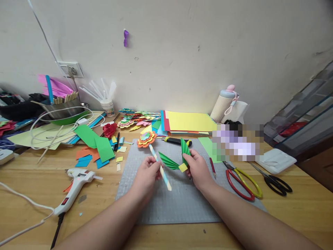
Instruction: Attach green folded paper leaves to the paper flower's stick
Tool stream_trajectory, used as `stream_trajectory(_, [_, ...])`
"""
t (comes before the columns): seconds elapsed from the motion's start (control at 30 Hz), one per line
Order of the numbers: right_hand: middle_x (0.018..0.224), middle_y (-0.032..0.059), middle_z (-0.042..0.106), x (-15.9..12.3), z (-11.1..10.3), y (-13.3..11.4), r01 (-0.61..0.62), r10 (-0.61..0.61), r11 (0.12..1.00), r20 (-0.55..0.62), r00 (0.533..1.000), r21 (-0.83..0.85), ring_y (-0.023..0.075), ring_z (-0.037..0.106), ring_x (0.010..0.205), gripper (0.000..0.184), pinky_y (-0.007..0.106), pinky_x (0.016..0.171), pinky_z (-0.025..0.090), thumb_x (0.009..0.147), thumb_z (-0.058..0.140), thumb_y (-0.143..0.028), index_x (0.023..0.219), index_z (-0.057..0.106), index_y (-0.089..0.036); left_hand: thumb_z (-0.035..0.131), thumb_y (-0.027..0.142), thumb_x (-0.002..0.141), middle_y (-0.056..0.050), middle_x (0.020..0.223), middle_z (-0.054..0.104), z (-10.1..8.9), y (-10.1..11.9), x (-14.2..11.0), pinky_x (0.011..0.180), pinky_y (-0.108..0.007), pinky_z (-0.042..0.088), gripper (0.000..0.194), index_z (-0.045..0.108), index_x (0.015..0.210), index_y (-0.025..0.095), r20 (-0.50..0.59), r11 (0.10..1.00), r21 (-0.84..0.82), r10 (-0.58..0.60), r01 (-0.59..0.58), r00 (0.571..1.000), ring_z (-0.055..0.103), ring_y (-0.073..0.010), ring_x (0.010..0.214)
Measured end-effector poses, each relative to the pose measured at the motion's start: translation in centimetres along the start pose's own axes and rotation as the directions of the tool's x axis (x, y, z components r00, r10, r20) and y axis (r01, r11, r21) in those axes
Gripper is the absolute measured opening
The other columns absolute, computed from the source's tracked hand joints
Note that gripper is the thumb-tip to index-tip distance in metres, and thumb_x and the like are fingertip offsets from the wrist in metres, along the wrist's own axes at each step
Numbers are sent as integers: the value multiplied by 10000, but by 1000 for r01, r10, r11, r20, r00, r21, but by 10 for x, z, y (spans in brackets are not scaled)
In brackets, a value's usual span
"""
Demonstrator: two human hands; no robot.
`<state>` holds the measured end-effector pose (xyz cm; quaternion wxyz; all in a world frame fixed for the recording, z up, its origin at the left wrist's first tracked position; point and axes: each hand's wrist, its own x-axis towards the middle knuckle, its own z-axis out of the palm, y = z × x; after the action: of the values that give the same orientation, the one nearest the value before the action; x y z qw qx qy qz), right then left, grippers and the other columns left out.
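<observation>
My left hand (148, 172) pinches the striped stem of a paper flower (146, 139), whose layered orange, yellow and green head points away from me. The stem's pale lower end (169, 186) sticks out below my fingers. In my right hand (198, 169) is a pair of pleated green paper leaves (170, 161), spread in a V and joined by a small yellow paper square (183, 167). Stem and leaves are close together but apart. Both hands are above a grey cutting mat (166, 211).
A white hot glue gun (75, 191) lies at left with its cord. To the right are red-and-yellow-handled scissors (243, 184), black scissors (277, 184) and a dark red pencil (212, 168). A yellow-black utility knife (178, 141) lies behind my hands, before stacked coloured paper (191, 121).
</observation>
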<state>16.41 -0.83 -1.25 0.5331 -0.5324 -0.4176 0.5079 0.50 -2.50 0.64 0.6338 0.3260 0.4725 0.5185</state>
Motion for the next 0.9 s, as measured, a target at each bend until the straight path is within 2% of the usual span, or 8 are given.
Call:
stream_trajectory(0.17, [553, -74, 442, -6, 1, -8, -34, 19, 934, 46, 999, 354, 50, 331, 373, 201, 179, 321, 205, 712, 624, -355, 754, 491, -211, 616, 258, 683, 85, 449, 453, -13, -4, 15, 378, -195, 224, 210, 410, 702, 217, -16, 924, 382, -3, 9, 1000, 372, -82, 323])
stream_trajectory(0.33, [580, -67, 476, -9, 2, -11, -84, 42, 892, 104, 994, 444, 41, 350, 370, 227, 172, 329, 205, 701, 663, -341, 781, 502, -202, 660, 317, 684, 30, 506, 479, -22, 7, 15, 439, -215, 202, 201, 513, 619, 197, 62, 703, 665, 282, -250, 957, 408, -107, 454])
stream_trajectory(0.43, [565, -75, 471, -10, 4, -10, -79, 20, 906, 143, 990, 416, 57, 423, 400, 247, 165, 337, 257, 721, 669, -367, 786, 486, -215, 524, 447, 793, 14, 578, 494, -16, 11, 13, 470, -216, 273, 274, 543, 698, 191, 84, 830, 472, 294, -298, 952, 426, -114, 509])
stream_trajectory(0.53, [591, -62, 507, -13, 7, -9, -56, -3, 942, 174, 985, 331, 82, 494, 462, 260, 171, 353, 331, 732, 664, -397, 811, 495, -215, 608, 467, 731, -16, 751, 564, -7, 7, 12, 534, -219, 364, 317, 560, 849, 176, 132, 956, 205, 183, -208, 974, 509, -128, 629])
stream_trajectory(0.63, [570, -60, 511, -17, 9, -6, -53, 1, 979, 254, 967, 198, 84, 483, 452, 261, 179, 369, 365, 742, 652, -408, 839, 522, -203, 715, 423, 644, -46, 886, 604, -4, 1, 13, 633, -233, 405, 434, 578, 964, 163, 118, 978, 146, 130, -146, 984, 557, -158, 780])
stream_trajectory(0.8, [497, -67, 467, -21, 10, -4, -99, 75, 993, 287, 955, 69, 67, 411, 399, 282, 167, 350, 325, 735, 645, -441, 813, 558, -184, 645, 391, 708, -6, 862, 609, -15, 15, 21, 638, -207, 407, 321, 575, 951, 194, -157, 971, -9, 236, -240, 959, 557, -114, 753])
stream_trajectory(0.87, [515, -61, 463, -20, 9, -5, -165, 120, 978, 302, 946, 127, 56, 386, 397, 276, 156, 335, 271, 745, 636, -441, 812, 573, -181, 573, 389, 754, -8, 780, 599, -20, 27, 23, 563, -195, 399, 247, 580, 875, 174, -183, 981, -109, 136, -158, 974, 550, -99, 656])
stream_trajectory(0.9, [524, -57, 458, -20, 8, -6, -211, 144, 962, 334, 931, 173, 52, 371, 398, 271, 154, 329, 239, 753, 631, -436, 814, 581, -177, 556, 378, 763, -12, 742, 591, -22, 32, 24, 519, -191, 387, 229, 580, 828, 160, -127, 986, -161, 29, -49, 991, 538, -92, 602])
